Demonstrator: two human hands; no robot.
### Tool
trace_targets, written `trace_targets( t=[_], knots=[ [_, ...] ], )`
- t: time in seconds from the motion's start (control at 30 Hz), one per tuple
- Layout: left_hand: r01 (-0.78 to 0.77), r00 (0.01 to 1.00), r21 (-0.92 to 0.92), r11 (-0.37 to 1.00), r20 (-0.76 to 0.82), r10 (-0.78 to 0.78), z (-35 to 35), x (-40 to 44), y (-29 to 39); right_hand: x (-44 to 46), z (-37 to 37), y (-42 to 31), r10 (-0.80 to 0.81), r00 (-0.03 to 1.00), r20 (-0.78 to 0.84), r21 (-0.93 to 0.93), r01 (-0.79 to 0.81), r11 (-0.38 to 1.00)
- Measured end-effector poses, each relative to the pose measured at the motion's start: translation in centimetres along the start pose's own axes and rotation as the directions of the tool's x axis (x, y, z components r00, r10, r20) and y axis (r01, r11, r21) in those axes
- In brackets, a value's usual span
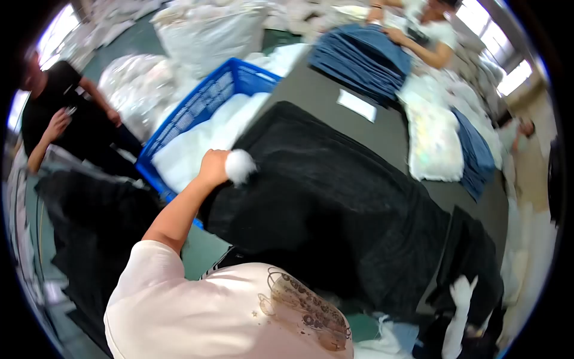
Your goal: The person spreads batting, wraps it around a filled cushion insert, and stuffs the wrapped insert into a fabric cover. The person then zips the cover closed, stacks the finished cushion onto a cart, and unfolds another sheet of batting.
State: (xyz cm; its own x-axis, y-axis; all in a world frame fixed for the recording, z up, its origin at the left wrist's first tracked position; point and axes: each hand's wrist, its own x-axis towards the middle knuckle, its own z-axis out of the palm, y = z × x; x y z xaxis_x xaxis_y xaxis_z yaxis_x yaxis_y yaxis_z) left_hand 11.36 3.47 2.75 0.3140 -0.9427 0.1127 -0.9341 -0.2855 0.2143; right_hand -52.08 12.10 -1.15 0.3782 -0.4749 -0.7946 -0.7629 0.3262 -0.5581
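My left hand [214, 167] reaches out at the end of a bare arm, its fingers closed on a round white fluffy wad [240, 167]. The wad is over the left part of a large stack of black cloth [323, 197]. This cloth lies across a dark grey table [391, 140] and spreads toward my shirt. Beyond my left hand stands a blue crate [160, 128] with white material [197, 140] in it. My right hand does not show.
At the top right a person handles folded blue garments [362, 60]; a white paper [357, 106] and a clear bag [435, 140] are near. A person in black stands left beside dark cloth [101, 221]. A white-gloved hand [463, 291], apparently another person's, is lower right. White sacks [209, 33] fill the back.
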Motion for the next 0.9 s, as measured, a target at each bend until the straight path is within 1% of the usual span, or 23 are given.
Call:
trace_targets(
  t=[0.03,0.07,0.1,0.13,0.17,0.2,0.23,0.27,0.3,0.33,0.37,0.43,0.47,0.5,0.53,0.57,0.63,0.67,0.7,0.77,0.83,0.87,0.9],
  knots=[
    [0.186,0.978,0.028,0.982,0.092,-0.188,-0.7,-2.0,-2.2,1.1,-0.4,-1.9,-0.055,0.998,-0.009,0.003,0.055,0.998],
    [0.277,0.959,0.017,0.961,0.052,-0.277,-0.6,-4.4,-4.8,2.0,-0.6,-3.5,-0.106,0.994,-0.014,0.009,0.106,0.994],
    [0.23,0.962,0.068,0.971,0.136,-0.238,0.9,-7.4,-8.5,2.5,-0.6,-4.8,-0.125,0.992,-0.014,0.032,0.126,0.992],
    [0.157,0.958,0.103,0.982,0.226,-0.177,3.1,-10.6,-12.3,2.7,-0.4,-5.8,-0.1,0.995,-0.013,0.07,0.1,0.992],
    [0.079,0.902,0.141,0.987,0.412,-0.131,5.4,-14.1,-15.0,2.7,-1.0,-7.0,-0.062,0.998,-0.014,0.126,0.063,0.99],
    [0.072,0.818,0.018,0.997,0.571,-0.069,5.0,-16.6,-14.3,1.8,-1.6,-8.6,-0.012,1.0,-0.009,0.201,0.014,0.98],
    [-0.064,0.666,-0.136,0.989,0.732,0.144,8.7,-19.2,-16.8,1.0,-2.3,-10.2,0.038,0.999,-0.004,0.275,-0.035,0.961],
    [-0.191,0.569,-0.374,0.907,0.711,0.413,10.5,-21.8,-17.5,0.2,-3.0,-11.8,0.088,0.996,0.0,0.347,-0.083,0.934],
    [0.073,0.542,-0.668,0.74,0.649,0.533,15.3,-25.6,-19.8,-0.4,-2.7,-12.5,0.193,0.981,-0.014,0.546,-0.154,0.824],
    [0.311,0.483,-0.536,0.785,0.8,0.356,14.1,-26.2,-18.3,-1.1,-2.8,-13.0,0.192,0.981,0.01,0.669,-0.149,0.729],
    [0.505,0.375,-0.351,0.788,0.912,0.166,11.6,-25.4,-16.7,-1.7,-2.7,-13.3,0.177,0.984,0.018,0.778,-0.125,0.616],
    [0.576,0.573,-0.305,0.758,0.812,-0.109,11.2,-23.2,-16.9,-2.7,-2.0,-12.5,0.189,0.981,-0.039,0.832,-0.073,0.55],
    [0.387,0.796,-0.286,0.877,0.583,-0.161,10.5,-20.9,-17.0,-3.6,-1.4,-12.4,0.216,0.973,-0.084,0.848,-0.044,0.528],
    [0.21,0.948,-0.218,0.953,0.282,-0.145,9.6,-18.9,-17.2,-4.7,-0.7,-12.1,0.241,0.963,-0.122,0.857,-0.02,0.515],
    [0.243,0.964,-0.268,0.932,0.177,-0.2,9.1,-16.6,-17.7,-5.5,-0.3,-10.9,0.313,0.936,-0.162,0.857,-0.024,0.515],
    [0.279,0.96,-0.323,0.904,0.073,-0.271,8.4,-14.0,-17.6,-6.7,0.0,-9.5,0.316,0.932,-0.178,0.864,-0.006,0.504],
    [0.157,0.974,-0.469,0.869,-0.07,-0.214,2.7,-8.5,-12.6,-9.5,-0.2,-7.0,0.314,0.929,-0.198,0.871,0.02,0.49],
    [0.072,0.982,-0.46,0.885,-0.12,-0.142,0.3,-6.4,-9.7,-11.4,-0.5,-6.9,0.346,0.912,-0.219,0.903,0.055,0.427],
    [-0.009,0.982,-0.448,0.894,-0.171,-0.076,-1.5,-4.7,-6.3,-13.0,-1.1,-6.7,0.346,0.907,-0.24,0.943,0.133,0.306],
    [-0.218,0.968,-0.543,0.811,-0.226,0.109,-3.6,-2.8,1.4,-15.9,-2.9,-8.3,0.214,0.923,-0.319,0.943,0.287,0.17],
    [-0.41,0.909,-0.571,0.711,-0.186,0.374,-4.9,-2.4,10.1,-16.0,-5.0,-8.6,0.334,0.856,-0.394,0.917,0.39,0.081],
    [-0.465,0.858,-0.617,0.634,-0.137,0.496,-4.3,-2.7,14.1,-14.9,-6.4,-7.3,0.378,0.806,-0.455,0.89,0.419,0.178],
    [-0.583,0.749,-0.635,0.506,-0.18,0.638,-2.8,-3.0,17.6,-13.1,-8.0,-5.3,0.411,0.749,-0.52,0.853,0.439,0.282]
  ],
)
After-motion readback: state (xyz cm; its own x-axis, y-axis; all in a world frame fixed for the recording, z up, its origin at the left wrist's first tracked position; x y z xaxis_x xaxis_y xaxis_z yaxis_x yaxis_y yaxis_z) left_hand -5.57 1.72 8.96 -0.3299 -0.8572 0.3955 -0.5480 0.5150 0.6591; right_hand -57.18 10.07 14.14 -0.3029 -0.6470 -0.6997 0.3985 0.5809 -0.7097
